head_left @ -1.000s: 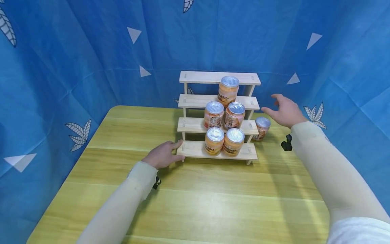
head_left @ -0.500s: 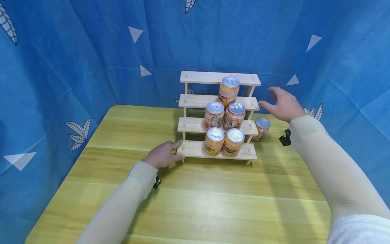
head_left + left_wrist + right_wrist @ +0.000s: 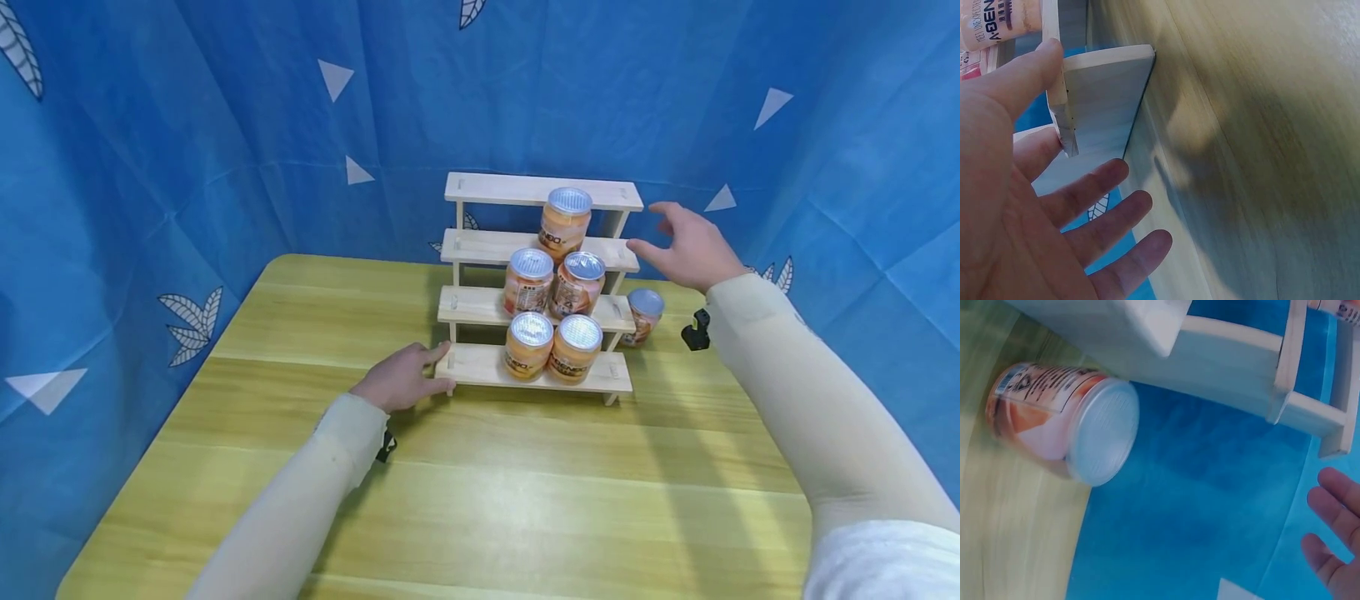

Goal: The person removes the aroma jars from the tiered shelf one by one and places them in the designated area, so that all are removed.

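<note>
A stepped wooden display shelf (image 3: pixel 480 357) with several tiers stands on the table. My left hand (image 3: pixel 401 379) grips the left end of its lowest board, thumb (image 3: pixel 1047 59) and index finger on the board, other fingers spread. Two orange cans with silver lids, a left one (image 3: pixel 528 346) and a right one (image 3: pixel 574 350), stand on the lowest tier. Another pair, a can (image 3: pixel 527 283) and its neighbour (image 3: pixel 577 285), occupies the tier above, and a single can (image 3: pixel 564 223) the one higher. My right hand (image 3: pixel 693 250), fingers apart and holding nothing, hovers by the upper right end.
One more can (image 3: pixel 643 317) stands on the wooden table (image 3: pixel 480 500), right of the shelf and below my right hand; the right wrist view also shows this can (image 3: pixel 1060 422). A blue curtain (image 3: pixel 405 100) with leaf and triangle prints hangs behind and at both sides.
My right hand has moved left and farther back, from above the loose can toward the shelf's upper right end. The left hand keeps its hold, and the cans stay in place.
</note>
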`<state>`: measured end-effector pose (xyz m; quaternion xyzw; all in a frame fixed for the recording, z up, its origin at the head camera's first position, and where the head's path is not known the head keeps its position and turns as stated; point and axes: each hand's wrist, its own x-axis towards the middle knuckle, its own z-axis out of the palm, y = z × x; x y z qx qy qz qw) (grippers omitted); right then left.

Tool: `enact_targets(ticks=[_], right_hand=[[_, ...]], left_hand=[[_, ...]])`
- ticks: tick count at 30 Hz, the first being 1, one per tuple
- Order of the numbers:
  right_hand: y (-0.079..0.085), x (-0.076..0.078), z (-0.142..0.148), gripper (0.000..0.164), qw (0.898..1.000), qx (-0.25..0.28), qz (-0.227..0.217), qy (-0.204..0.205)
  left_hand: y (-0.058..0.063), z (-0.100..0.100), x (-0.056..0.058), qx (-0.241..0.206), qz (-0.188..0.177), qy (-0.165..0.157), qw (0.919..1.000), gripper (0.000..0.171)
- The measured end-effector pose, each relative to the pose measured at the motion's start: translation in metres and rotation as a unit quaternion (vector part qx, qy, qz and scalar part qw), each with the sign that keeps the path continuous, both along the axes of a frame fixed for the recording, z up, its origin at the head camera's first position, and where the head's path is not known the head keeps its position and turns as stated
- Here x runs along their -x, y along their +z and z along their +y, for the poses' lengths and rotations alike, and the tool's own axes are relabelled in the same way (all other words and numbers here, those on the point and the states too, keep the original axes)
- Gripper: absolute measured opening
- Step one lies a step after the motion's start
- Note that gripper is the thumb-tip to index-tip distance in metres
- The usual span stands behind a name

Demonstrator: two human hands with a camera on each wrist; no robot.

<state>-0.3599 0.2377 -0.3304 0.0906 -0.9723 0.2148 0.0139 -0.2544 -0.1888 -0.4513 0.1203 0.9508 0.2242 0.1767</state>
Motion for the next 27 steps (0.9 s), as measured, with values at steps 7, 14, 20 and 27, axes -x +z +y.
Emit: enact_targets(ticks=[7, 14, 20, 27], right_hand=[[0.006, 0.001, -0.013, 0.093, 1.000, 0.006, 0.003, 0.030], [0.015, 0.001, -0.031, 0.092, 0.998, 0.014, 0.001, 0.057], [0.019, 0.002, -0.045, 0.096, 0.997, 0.014, 0.000, 0.074], [0.021, 0.004, -0.058, 0.100, 0.996, 0.024, -0.007, 0.083]], left_hand=[[0.002, 0.000, 0.001, -0.007, -0.004, -0.006, 0.9999, 0.079], [0.002, -0.002, 0.001, -0.009, -0.006, -0.001, 0.9999, 0.079], [-0.001, -0.002, -0.001, -0.017, -0.007, 0.009, 0.9998, 0.079], [-0.006, -0.002, -0.001, -0.026, -0.007, 0.014, 0.9995, 0.081]])
